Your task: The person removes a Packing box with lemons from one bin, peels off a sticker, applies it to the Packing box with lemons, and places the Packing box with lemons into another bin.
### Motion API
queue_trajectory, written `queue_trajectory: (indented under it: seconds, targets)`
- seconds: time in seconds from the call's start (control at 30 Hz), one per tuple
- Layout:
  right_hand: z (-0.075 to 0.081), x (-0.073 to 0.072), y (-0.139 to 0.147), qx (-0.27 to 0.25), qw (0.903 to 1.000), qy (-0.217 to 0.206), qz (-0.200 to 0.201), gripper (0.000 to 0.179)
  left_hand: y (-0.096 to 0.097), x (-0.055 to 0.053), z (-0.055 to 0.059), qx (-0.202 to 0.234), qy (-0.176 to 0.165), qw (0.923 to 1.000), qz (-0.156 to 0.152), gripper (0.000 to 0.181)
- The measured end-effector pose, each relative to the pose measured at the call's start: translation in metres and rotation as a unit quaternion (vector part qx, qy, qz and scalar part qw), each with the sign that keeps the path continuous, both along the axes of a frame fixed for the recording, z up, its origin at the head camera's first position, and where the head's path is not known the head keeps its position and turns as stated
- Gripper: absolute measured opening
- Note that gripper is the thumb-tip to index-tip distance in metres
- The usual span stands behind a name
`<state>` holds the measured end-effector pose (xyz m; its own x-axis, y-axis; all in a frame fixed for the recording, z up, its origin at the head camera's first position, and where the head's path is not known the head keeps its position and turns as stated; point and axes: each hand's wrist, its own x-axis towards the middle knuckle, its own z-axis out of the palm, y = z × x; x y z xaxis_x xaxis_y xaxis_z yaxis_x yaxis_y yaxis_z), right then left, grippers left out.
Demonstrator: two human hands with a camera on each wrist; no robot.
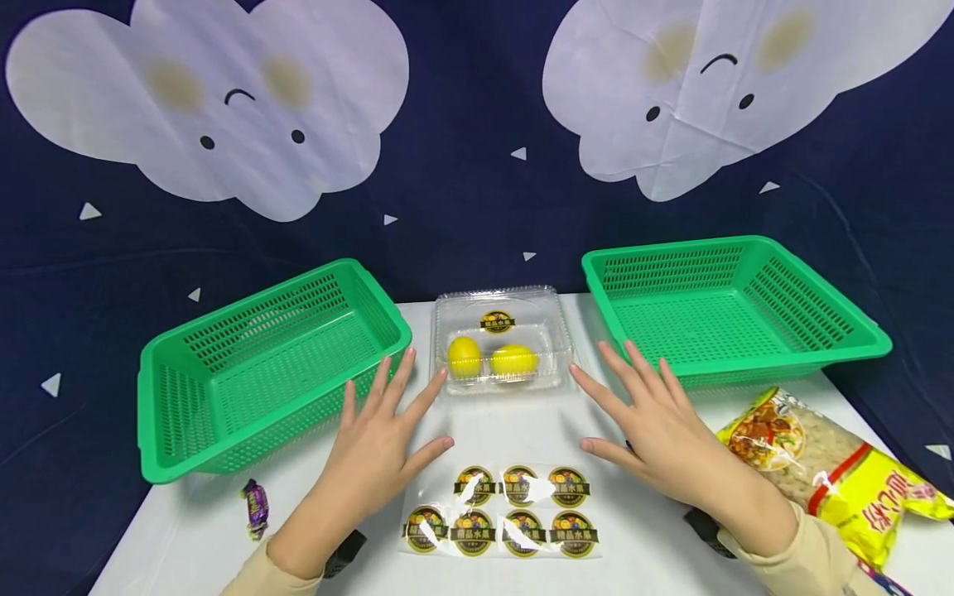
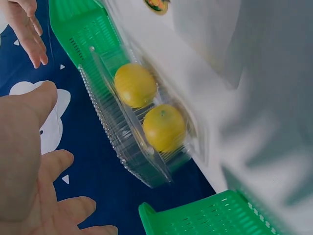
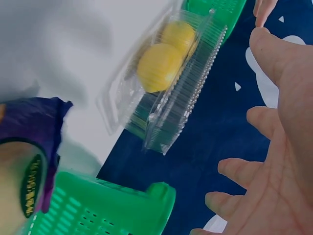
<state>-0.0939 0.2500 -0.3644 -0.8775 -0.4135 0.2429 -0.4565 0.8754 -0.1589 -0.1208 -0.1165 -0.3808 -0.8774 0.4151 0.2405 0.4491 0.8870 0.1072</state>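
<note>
My left hand (image 1: 376,447) is held over the table with fingers spread, between the left green basket (image 1: 272,368) and a clear plastic clamshell box (image 1: 495,310). Holding nothing, my right hand (image 1: 656,422) mirrors it on the other side, fingers also apart. Two yellow fruits (image 2: 165,128) lie inside the box, and a round black-and-gold label (image 1: 497,322) is on its lid. Below and between the hands lies a sheet of matching round stickers (image 1: 474,531). Both wrist views show the hands apart from the box, palms bare.
A second green basket (image 1: 734,310) stands at the back right. In front of it lies a yellow-and-clear food bag (image 1: 842,472), partly behind the right forearm. A small purple-wrapped candy (image 1: 255,509) rests at the left. The right wrist view includes a purple packet (image 3: 39,117).
</note>
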Motion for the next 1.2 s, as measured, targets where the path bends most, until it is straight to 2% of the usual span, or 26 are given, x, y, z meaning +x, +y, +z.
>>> queue_trajectory:
  seconds: [0.13, 0.27, 0.43, 0.57, 0.83, 1.0, 1.13, 1.2]
  targets:
    - [-0.004, 0.006, 0.005, -0.008, 0.9999, 0.005, -0.003, 0.085, 0.000, 0.004, -0.004, 0.001, 0.005, 1.0000, -0.001, 0.081]
    - [-0.007, 0.006, 0.009, -0.021, 0.9997, 0.014, -0.002, 0.084, 0.001, 0.002, -0.008, 0.026, 0.012, 0.9995, -0.012, 0.079]
    - [-0.008, -0.003, 0.011, -0.042, 0.9989, 0.018, -0.005, 0.082, 0.010, -0.007, -0.013, 0.113, 0.016, 0.9930, -0.030, 0.073]
    - [-0.007, -0.009, 0.017, -0.063, 0.9973, 0.031, -0.022, 0.079, 0.022, -0.020, -0.016, 0.179, 0.002, 0.9837, -0.019, 0.066]
    - [-0.002, -0.006, 0.052, -0.123, 0.9893, 0.017, -0.077, 0.072, 0.029, -0.050, -0.021, 0.235, -0.098, 0.9667, 0.024, 0.073]
    - [-0.002, -0.003, 0.079, -0.161, 0.9783, 0.022, -0.129, 0.070, 0.030, -0.066, -0.020, 0.269, -0.156, 0.9492, 0.047, 0.077]
    - [-0.003, 0.000, 0.098, -0.179, 0.9676, 0.027, -0.176, 0.065, 0.030, -0.075, -0.021, 0.295, -0.196, 0.9329, 0.064, 0.079]
    - [-0.003, 0.001, 0.107, -0.183, 0.9625, 0.031, -0.198, 0.062, 0.030, -0.079, -0.022, 0.313, -0.216, 0.9221, 0.069, 0.080]
